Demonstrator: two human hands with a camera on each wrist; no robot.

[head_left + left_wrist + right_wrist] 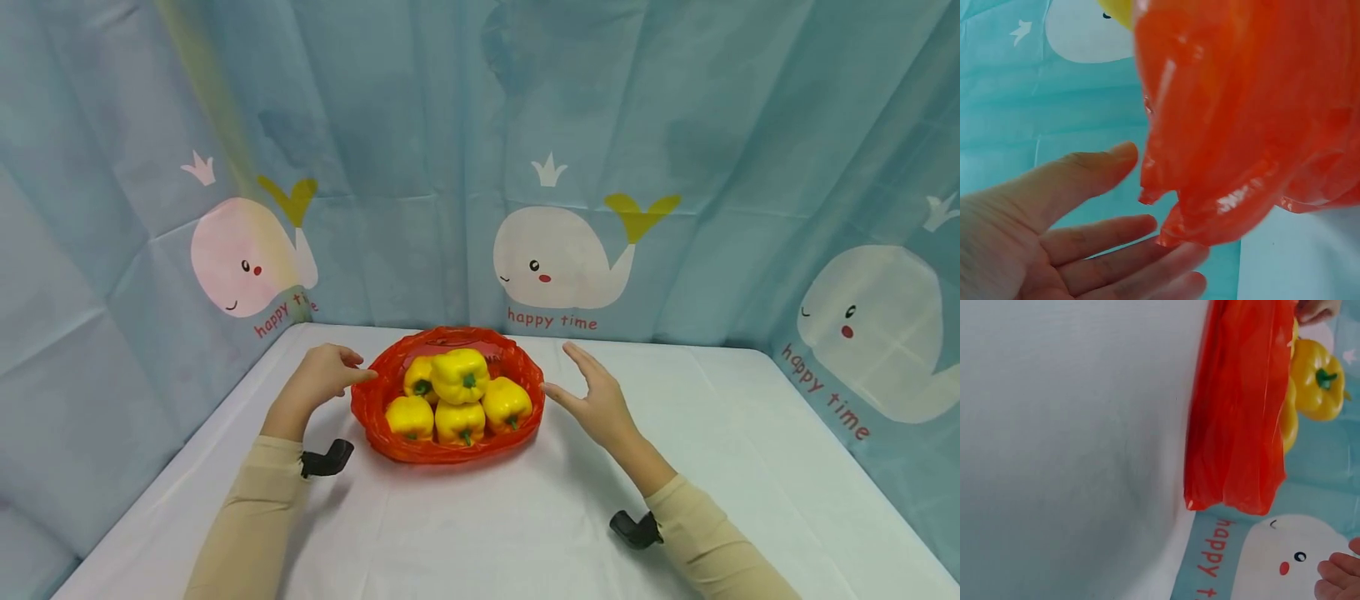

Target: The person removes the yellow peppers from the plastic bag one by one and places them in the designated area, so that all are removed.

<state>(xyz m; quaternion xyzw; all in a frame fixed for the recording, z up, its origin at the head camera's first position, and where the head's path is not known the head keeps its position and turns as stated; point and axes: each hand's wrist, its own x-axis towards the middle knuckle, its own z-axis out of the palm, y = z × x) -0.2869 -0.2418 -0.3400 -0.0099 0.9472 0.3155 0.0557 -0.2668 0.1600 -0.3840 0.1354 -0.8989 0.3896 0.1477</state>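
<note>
A red plastic bag [450, 454], its rim rolled down into an oval, stands on the table. Several yellow bell peppers [460, 377] with green stems are piled inside, one on top of the others. At the bag's left edge is my left hand [322, 379]; in the left wrist view its thumb and fingers [1104, 240] are spread apart beside the red plastic, with nothing between them. My right hand [596, 400] is held by the opposite edge, thumb tip close to the rim and fingers stretched. Only its fingertips [1338, 578] show in the right wrist view.
A white cloth [465, 533] covers the table. Blue curtains [420, 167] printed with whales hang behind it and along both sides. Each forearm carries a small black wrist camera [327, 458] near the sleeve cuff.
</note>
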